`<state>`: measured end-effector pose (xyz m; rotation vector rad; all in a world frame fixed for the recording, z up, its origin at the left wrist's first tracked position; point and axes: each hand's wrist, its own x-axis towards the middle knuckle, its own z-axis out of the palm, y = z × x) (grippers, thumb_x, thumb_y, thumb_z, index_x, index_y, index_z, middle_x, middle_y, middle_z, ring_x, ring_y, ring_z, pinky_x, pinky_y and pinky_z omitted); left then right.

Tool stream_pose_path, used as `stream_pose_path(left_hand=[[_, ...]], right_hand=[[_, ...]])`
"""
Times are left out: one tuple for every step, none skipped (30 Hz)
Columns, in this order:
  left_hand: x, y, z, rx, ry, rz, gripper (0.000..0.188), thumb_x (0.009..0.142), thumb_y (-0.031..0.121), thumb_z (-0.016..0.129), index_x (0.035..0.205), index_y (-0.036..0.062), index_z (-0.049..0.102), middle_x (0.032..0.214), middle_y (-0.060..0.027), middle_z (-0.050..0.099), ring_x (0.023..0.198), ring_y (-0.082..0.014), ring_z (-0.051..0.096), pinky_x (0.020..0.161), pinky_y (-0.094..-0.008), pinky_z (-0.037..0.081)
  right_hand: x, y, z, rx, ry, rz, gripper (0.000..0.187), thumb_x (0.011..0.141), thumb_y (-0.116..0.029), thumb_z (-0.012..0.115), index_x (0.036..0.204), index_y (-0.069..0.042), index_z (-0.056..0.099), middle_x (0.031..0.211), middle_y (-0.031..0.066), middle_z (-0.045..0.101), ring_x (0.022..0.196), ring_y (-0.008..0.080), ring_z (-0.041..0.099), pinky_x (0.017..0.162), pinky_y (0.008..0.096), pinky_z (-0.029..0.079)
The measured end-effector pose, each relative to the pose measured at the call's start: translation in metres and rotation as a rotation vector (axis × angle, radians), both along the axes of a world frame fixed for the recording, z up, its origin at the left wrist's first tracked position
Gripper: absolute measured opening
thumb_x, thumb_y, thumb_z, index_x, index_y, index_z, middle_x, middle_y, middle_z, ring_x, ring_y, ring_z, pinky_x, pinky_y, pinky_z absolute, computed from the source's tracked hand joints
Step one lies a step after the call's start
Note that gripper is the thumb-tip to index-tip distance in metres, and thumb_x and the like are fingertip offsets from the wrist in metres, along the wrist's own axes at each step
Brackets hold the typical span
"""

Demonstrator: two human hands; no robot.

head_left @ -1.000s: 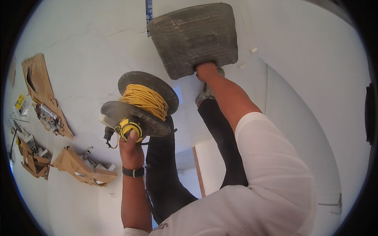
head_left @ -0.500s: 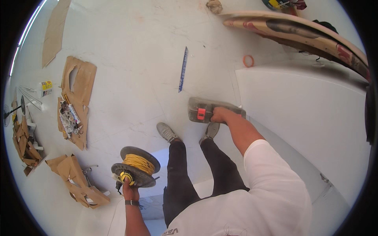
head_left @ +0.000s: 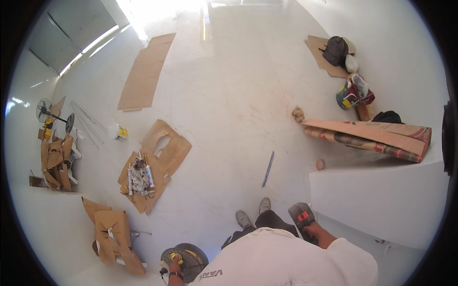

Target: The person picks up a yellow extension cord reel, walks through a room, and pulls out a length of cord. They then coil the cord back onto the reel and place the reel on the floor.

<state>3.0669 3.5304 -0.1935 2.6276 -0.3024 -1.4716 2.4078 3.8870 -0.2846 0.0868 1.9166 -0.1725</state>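
Note:
At the lower edge my left hand is closed on a yellow grip at the side of a black cable reel. The yellow cable wound on it shows clearly in the earlier frame, but is mostly hidden now. To the right of my legs, my right hand is wrapped round the handle of a dark grey hard case with a red latch. The case hangs beside a white counter. What the case holds is hidden.
Ahead lies a blue strip. An orange tape roll and long folded cardboard are at the right. On the left are cardboard with sealant tubes, a white bucket, metal rods and a fan.
The view has tilted up and turned left, showing more of the far floor. The reel and case appear lower in the picture, and the case slants more. Both hands keep their hold.

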Motion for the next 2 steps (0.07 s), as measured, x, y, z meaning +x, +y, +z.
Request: stream_pose_path(left_hand=[[-0.002,-0.017,0.007,0.024,-0.017,-0.006,0.064,0.084,0.059,0.079,0.132,0.0193,0.063,0.124,-0.0064,0.067,0.106,-0.0261,0.062,0.086,-0.0499,0.045],[-0.011,-0.039,0.004,-0.022,0.009,0.007,0.064,0.084,0.059,0.079,0.132,0.0193,0.063,0.124,-0.0064,0.067,0.106,-0.0261,0.062,0.086,-0.0499,0.045]], right_hand=[[-0.001,-0.009,0.004,0.011,0.018,0.027,0.039,0.078,-0.03,0.08,0.091,0.007,0.073,0.081,0.0178,0.072,0.067,0.0293,0.07,0.062,0.0441,0.054],[0.0,-0.018,0.006,-0.054,0.058,-0.013,0.04,0.079,-0.031,0.08,0.092,0.007,0.073,0.081,0.0176,0.072,0.067,0.0293,0.069,0.061,0.0434,0.054]])
